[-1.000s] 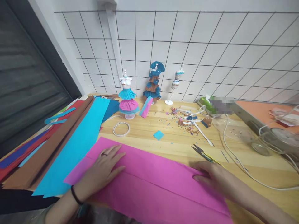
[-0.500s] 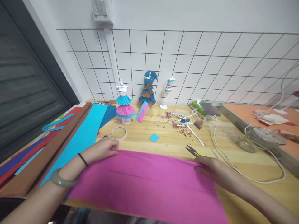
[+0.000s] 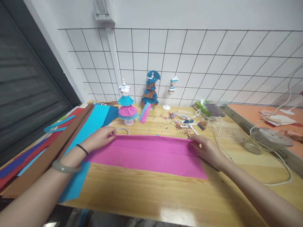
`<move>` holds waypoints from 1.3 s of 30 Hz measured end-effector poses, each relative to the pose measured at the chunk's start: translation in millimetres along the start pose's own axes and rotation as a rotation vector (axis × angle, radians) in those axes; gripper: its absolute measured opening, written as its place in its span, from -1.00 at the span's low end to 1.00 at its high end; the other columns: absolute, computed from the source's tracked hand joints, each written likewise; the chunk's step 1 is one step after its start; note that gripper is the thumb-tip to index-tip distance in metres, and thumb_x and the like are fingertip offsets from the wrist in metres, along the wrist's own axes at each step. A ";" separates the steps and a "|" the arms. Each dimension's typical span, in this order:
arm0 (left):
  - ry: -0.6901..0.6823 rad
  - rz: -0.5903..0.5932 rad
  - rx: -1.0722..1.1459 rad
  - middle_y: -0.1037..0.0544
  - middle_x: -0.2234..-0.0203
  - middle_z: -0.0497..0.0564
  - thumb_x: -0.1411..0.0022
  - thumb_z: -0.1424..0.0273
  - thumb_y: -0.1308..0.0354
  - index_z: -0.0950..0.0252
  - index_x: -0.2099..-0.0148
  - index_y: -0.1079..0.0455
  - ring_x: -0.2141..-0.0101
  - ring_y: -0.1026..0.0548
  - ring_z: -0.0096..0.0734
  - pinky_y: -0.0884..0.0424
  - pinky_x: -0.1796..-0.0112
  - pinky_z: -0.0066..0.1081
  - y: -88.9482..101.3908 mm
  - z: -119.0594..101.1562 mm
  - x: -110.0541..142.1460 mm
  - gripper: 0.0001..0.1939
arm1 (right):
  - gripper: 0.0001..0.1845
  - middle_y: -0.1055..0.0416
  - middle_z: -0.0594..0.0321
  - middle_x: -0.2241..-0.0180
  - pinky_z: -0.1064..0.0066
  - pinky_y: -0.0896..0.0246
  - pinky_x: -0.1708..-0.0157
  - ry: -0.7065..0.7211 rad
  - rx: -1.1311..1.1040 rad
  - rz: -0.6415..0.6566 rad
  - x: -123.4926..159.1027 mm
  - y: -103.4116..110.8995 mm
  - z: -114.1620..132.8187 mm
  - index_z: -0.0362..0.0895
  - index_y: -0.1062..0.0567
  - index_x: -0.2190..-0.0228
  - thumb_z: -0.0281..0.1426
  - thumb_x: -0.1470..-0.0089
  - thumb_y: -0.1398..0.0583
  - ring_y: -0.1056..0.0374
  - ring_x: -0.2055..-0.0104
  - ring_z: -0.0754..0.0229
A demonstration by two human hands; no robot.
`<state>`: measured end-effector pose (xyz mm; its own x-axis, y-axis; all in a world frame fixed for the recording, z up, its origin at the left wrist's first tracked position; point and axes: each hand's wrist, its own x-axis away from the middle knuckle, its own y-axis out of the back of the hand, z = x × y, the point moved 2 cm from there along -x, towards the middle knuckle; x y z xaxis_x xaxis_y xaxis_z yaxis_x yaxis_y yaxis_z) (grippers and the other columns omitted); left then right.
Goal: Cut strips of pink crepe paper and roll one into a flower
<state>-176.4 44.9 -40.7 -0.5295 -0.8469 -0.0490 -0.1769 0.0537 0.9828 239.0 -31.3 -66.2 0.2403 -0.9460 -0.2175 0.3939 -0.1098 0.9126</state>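
A wide sheet of magenta crepe paper (image 3: 151, 154) is stretched flat across the wooden table (image 3: 132, 195). My left hand (image 3: 104, 137) pinches its far left corner between thumb and fingers. At the far right corner, my right hand (image 3: 204, 149) grips the edge the same way. A faint crease runs lengthwise along the paper. Part of a pair of scissors (image 3: 209, 162) shows under my right hand, the rest being hidden. Behind my left hand lies a white tape ring (image 3: 124, 130), partly covered. The paper's left end overlaps a turquoise sheet (image 3: 77, 183).
Three small dress forms stand at the back: one in a turquoise and pink skirt (image 3: 127, 107), one in blue and brown ruffles (image 3: 150, 93), one mostly white (image 3: 170, 91). Folded brown paper (image 3: 47, 154) lies left. Paper scraps (image 3: 187, 121) and a white cable (image 3: 220, 138) lie right.
Both hands have moved away from me, drawing the magenta paper farther back over the table. Its near edge now lies on the tabletop, and it covers the small blue square and some of the scissors.
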 end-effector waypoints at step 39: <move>-0.291 0.047 -0.249 0.09 -0.26 0.05 -0.27 0.04 0.23 0.10 -0.30 0.23 -0.24 0.18 -0.11 0.21 -0.15 0.00 -88.1 -38.7 9.9 -0.38 | -0.71 -0.50 0.01 0.27 0.22 -0.27 0.26 0.143 0.613 -0.002 85.8 -15.1 -38.8 -0.24 -0.40 0.17 -0.51 -0.06 -0.02 -0.42 0.24 0.04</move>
<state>-134.0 11.3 -120.9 -0.7521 -0.6588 -0.0163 0.0412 -0.0717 0.9966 288.1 -99.0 -112.0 0.3731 -0.9002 -0.2246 -0.1759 -0.3064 0.9355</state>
